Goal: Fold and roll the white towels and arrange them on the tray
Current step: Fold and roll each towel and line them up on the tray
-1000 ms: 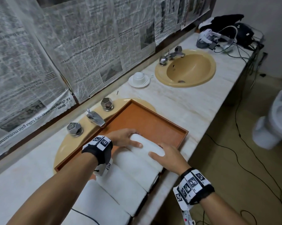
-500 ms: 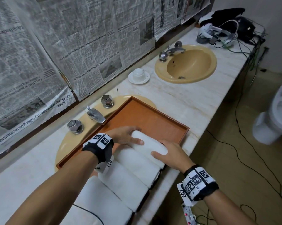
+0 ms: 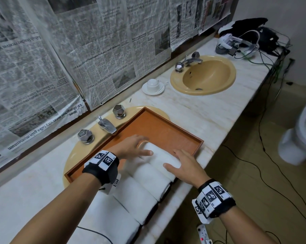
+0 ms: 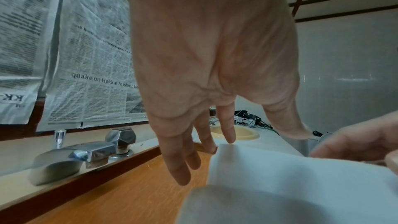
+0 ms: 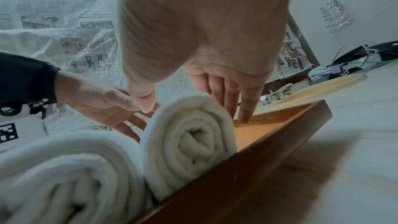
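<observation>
A rolled white towel (image 3: pixel 157 157) lies across the wooden tray (image 3: pixel 162 131), the farthest in a row of several rolls (image 3: pixel 136 196). My left hand (image 3: pixel 138 147) hovers over its left end with fingers spread and straight; in the left wrist view the fingertips (image 4: pixel 178 173) hang beside the towel (image 4: pixel 280 176) above the tray floor (image 4: pixel 129 193). At the right end my right hand (image 3: pixel 180 161) lies open. The right wrist view shows its fingers (image 5: pixel 243 108) behind the roll (image 5: pixel 189 135) and its thumb on the near side, just inside the tray wall (image 5: pixel 247 168).
The tray sits over a tan sink with a chrome faucet (image 3: pixel 106 125) and two knobs behind it. A cup on a saucer (image 3: pixel 153 86), a second sink (image 3: pixel 205 76) and a headset with cables (image 3: pixel 236 43) lie farther right. The counter edge drops to the floor beside a toilet (image 3: pixel 303 134).
Both hands have loosened on the farthest roll and their fingers have spread out. The roll stays in place against its neighbour.
</observation>
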`<action>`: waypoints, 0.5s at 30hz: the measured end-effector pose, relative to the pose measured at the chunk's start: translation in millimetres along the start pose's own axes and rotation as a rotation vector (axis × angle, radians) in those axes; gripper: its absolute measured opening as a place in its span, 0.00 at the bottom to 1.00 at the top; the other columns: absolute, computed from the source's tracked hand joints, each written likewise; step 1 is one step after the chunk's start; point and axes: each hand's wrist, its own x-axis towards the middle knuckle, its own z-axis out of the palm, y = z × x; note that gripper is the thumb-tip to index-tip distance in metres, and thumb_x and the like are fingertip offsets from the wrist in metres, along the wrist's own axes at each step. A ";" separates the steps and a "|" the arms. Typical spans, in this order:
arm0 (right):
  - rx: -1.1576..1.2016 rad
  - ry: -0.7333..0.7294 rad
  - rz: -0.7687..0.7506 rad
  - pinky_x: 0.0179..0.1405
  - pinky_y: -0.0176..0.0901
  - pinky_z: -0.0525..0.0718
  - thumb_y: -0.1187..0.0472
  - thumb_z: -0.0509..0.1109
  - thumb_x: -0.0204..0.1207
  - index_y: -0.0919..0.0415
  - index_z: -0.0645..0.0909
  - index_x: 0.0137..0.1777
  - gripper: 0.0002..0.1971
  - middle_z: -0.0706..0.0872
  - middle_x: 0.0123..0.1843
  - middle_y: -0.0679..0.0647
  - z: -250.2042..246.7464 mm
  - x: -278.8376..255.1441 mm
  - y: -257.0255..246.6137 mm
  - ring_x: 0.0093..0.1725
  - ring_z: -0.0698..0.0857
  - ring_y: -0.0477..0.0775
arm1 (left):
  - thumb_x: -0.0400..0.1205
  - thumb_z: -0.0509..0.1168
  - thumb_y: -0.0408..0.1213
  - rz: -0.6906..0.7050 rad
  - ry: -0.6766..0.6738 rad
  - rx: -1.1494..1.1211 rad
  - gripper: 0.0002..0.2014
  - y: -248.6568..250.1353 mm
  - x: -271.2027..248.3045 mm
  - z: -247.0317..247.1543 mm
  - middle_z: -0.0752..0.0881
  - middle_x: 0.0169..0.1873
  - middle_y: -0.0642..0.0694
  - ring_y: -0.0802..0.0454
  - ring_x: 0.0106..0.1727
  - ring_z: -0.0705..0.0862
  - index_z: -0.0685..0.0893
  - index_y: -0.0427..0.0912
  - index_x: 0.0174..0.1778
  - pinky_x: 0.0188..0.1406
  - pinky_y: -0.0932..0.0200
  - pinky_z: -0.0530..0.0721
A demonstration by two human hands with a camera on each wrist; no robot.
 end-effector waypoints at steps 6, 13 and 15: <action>-0.061 0.024 -0.093 0.73 0.48 0.71 0.35 0.67 0.77 0.53 0.64 0.83 0.39 0.68 0.80 0.49 -9.3 -13.4 -13.0 0.79 0.67 0.49 | 0.76 0.70 0.64 -0.035 0.101 -0.087 0.37 0.1 -40.5 5.8 0.72 0.77 0.50 0.50 0.73 0.74 0.71 0.53 0.80 0.71 0.52 0.75; -0.109 0.075 -0.201 0.69 0.40 0.68 0.37 0.68 0.77 0.51 0.66 0.80 0.35 0.70 0.77 0.46 -6.9 -42.7 -47.7 0.75 0.68 0.46 | 0.77 0.68 0.65 -0.062 0.226 -0.099 0.38 -3.5 -120.8 16.9 0.73 0.77 0.48 0.50 0.75 0.73 0.72 0.51 0.80 0.74 0.50 0.74; -0.108 0.080 -0.218 0.73 0.44 0.70 0.35 0.67 0.77 0.50 0.66 0.80 0.36 0.70 0.78 0.45 -0.9 -53.3 -61.9 0.76 0.68 0.46 | 0.77 0.67 0.66 -0.073 0.261 -0.132 0.37 -9.7 -153.0 23.2 0.73 0.77 0.49 0.52 0.75 0.73 0.72 0.51 0.80 0.73 0.53 0.74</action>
